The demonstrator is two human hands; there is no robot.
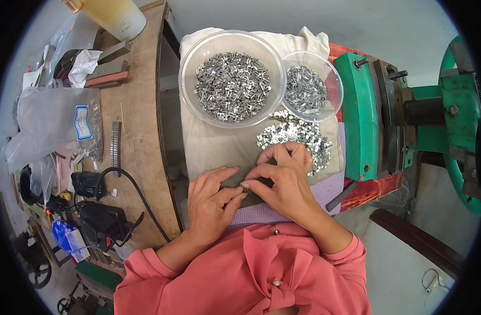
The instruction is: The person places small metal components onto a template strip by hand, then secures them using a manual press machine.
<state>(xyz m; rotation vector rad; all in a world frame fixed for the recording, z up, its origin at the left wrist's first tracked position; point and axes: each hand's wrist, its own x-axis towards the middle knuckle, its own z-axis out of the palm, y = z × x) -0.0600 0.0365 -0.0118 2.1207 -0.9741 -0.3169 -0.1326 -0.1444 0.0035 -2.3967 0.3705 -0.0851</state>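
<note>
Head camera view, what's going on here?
A person's left hand and right hand come together, apparently with a small dark piece in their grip, too tiny to identify. Just beyond the right hand, shiny metal bits lie loose on a beige cloth. Farther back, a large clear bowl and a smaller clear bowl each hold small metal pieces.

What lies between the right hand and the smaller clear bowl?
In the head view, a loose pile of small shiny metal pieces lies there, on the beige cloth.

Label (83, 123), one: white, blue-bordered, on the clear plastic bag (43, 113), left on the wooden bench (138, 142); print too small to read.
</note>
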